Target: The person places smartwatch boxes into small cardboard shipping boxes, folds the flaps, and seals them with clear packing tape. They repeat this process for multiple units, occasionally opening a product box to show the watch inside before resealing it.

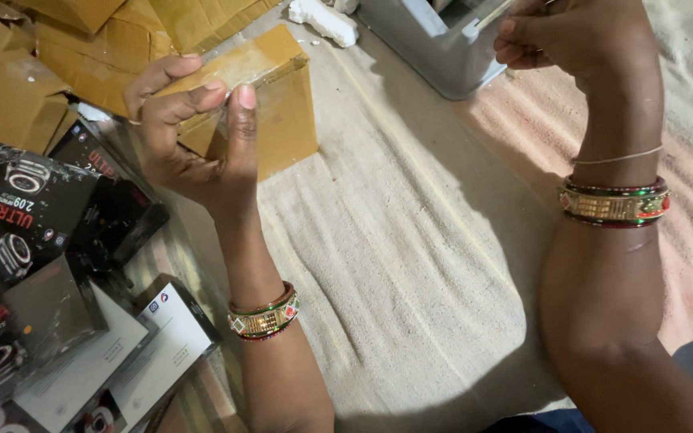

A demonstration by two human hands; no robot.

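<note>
My left hand [194, 132] is raised over the left of the cloth, thumb upright and fingers curled toward it, pinching what looks like a glossy strip of clear tape [238, 70]. Just behind it sits a small brown cardboard box [286, 112] with a shiny taped top. My right hand [571, 36] is up at the top right, fingers closed together, partly cut off by the frame edge. Whether anything is in it is hidden. Both wrists wear red, green and gold bangles.
Black and white product boxes [34, 208] with watch pictures lie piled at the left. Flattened brown cardboard [82, 40] fills the top left. A grey metal container [435, 48] and a white foam piece [322, 20] sit at the top. A beige woven cloth [395, 240] covers the floor.
</note>
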